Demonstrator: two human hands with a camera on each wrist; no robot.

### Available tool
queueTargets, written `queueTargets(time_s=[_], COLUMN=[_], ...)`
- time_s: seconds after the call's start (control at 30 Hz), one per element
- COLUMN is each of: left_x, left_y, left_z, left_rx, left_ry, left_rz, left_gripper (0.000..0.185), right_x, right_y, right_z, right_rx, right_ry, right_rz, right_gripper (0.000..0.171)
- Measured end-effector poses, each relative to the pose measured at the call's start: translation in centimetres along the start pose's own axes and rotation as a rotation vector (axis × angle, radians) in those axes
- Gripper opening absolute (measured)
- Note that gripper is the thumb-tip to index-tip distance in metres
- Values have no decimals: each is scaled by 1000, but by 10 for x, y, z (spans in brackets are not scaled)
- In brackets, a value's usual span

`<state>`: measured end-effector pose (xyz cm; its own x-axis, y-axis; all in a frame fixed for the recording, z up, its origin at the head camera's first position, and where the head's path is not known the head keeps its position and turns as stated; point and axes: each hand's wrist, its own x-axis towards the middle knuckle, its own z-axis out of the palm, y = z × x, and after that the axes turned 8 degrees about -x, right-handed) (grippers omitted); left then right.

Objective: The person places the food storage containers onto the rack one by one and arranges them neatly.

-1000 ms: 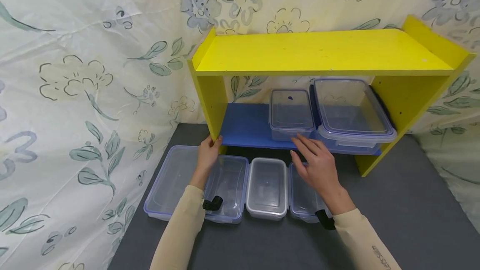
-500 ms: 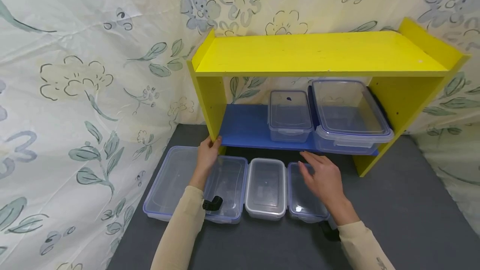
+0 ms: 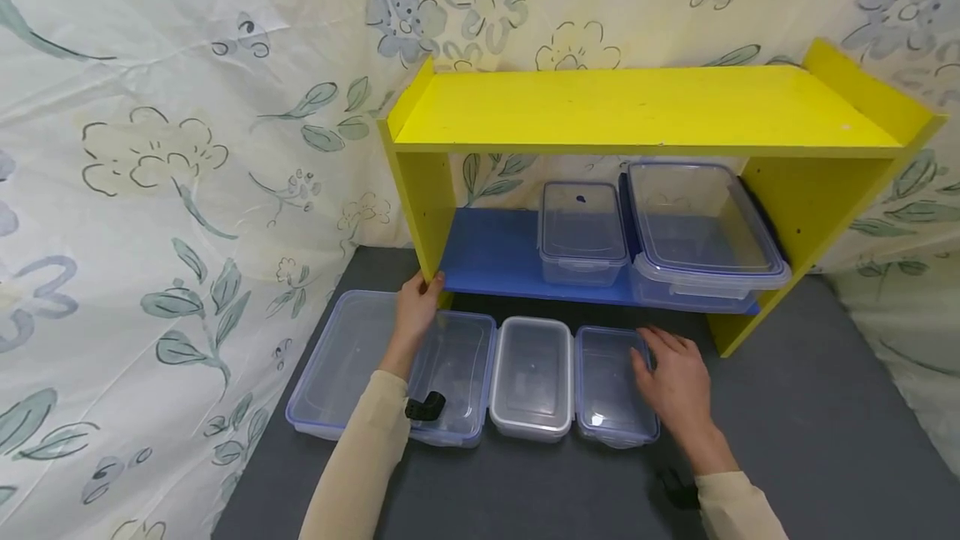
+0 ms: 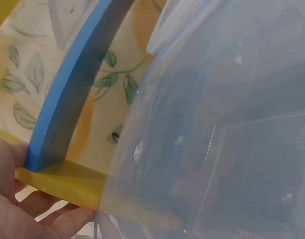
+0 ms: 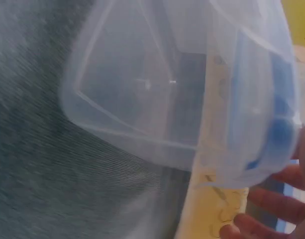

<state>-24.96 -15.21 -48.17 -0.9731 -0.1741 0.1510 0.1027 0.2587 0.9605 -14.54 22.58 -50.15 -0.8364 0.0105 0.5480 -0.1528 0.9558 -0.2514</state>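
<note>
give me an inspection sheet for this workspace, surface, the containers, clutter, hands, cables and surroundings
Surface: dark grey mat under everything.
Job's things: four clear lidded containers in a row on the mat; the rightmost container is under the right hand. Two more on the blue shelf, a small container beside a large container.
Clutter: nothing seen.
Hands: left hand holds the yellow rack at its left post; right hand rests with relaxed fingers on the rightmost container's right edge, no closed grip visible.
Cables: nothing seen; black wrist mounts only.
Surroundings: floral fabric behind and on both sides.
</note>
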Motion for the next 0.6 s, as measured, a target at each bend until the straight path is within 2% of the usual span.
queueTargets(time_s=[0.13,0.27,0.47,0.6], left_x=[0,0,0,1], left_y=[0,2,1,0], left_z=[-1,-2,0,3], left_rx=[-9,16,31,41], left_ry=[5,26,18,18], left_rz=[10,19,12,3], left_gripper=[27,27,28,29], right_x=[-8,-12,-22,-32], right_y=[4,8,18,23], right_z=[3,4,9,11], right_rx=[26,81,250,375], right_ry=[-55,-185,-401,-433], right_rz=[111,236,423,491], right_gripper=[40,51,65,68])
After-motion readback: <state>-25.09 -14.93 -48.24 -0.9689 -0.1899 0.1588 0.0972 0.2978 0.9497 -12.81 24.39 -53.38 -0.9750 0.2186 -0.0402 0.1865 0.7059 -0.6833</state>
